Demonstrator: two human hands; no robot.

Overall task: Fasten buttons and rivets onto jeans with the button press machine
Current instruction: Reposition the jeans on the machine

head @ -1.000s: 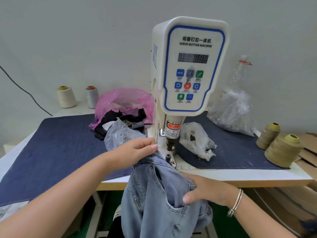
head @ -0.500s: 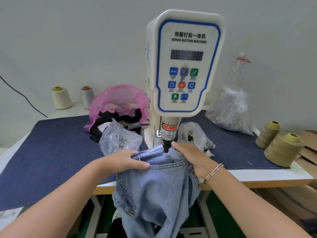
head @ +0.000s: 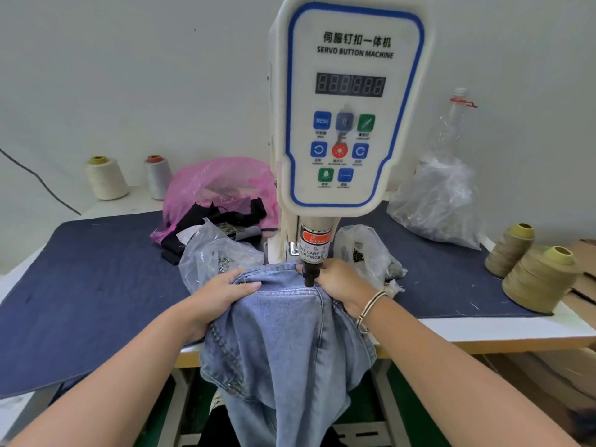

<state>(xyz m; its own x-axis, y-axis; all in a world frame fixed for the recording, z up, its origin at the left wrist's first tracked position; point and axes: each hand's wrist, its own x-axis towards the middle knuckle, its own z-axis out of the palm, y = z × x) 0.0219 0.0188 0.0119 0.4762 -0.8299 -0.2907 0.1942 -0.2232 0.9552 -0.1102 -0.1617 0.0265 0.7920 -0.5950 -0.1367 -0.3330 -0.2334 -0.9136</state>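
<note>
Though soft, faded denim jeans (head: 283, 333).

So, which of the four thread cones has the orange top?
The small silvery-grey cone at the back left, beside the cream cone; the other three have yellowish tops.

We now hold the jeans (head: 283, 324) flat under the punch (head: 309, 275), right hand (head: 338, 283) moved up beside it.

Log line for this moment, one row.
stage: positioning | jeans: under punch | left hand: grips denim | right hand: grips denim beside punch
</note>
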